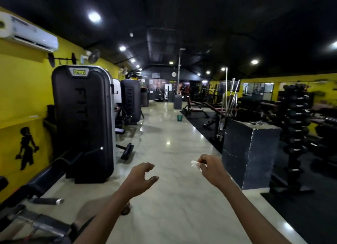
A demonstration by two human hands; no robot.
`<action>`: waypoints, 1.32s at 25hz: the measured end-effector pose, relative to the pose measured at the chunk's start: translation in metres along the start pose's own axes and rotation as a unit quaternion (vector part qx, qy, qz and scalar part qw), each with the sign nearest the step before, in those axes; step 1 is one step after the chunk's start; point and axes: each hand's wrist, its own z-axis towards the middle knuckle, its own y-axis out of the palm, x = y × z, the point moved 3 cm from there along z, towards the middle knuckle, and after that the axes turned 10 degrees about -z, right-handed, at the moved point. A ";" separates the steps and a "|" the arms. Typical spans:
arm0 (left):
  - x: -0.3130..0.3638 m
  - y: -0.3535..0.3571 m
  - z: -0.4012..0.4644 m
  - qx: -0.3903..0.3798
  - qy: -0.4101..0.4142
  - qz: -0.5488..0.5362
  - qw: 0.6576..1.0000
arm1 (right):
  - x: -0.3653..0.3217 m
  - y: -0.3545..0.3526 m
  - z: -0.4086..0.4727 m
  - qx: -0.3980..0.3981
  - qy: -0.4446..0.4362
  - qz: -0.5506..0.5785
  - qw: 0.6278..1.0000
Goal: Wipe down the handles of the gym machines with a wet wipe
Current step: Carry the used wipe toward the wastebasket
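Observation:
My right hand is raised over the tiled aisle and pinches a small crumpled white wet wipe between its fingertips. My left hand hovers beside it, fingers loosely curled, holding nothing. Neither hand touches a machine. A black weight-stack machine stands to the left of my hands, with a padded bar at its foot. A grey foam-covered handle of a nearer machine sticks out at the lower left.
A pale glossy tiled aisle runs ahead. More machines line the yellow left wall. A dark plyo box stands on the right, with a dumbbell rack and benches behind it. A green cup sits on the floor farther down.

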 end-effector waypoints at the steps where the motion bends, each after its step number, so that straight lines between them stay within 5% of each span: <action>1: -0.007 0.003 0.032 -0.002 0.002 -0.003 1.000 | 0.008 0.008 0.025 0.009 0.005 -0.002 1.000; 23: -0.251 0.172 0.626 0.014 -0.066 -0.105 0.992 | 0.265 0.280 0.571 -0.038 0.004 -0.012 0.999; 33: -0.389 0.186 0.950 -0.005 -0.052 -0.085 0.995 | 0.353 0.429 0.870 -0.008 0.015 0.032 0.999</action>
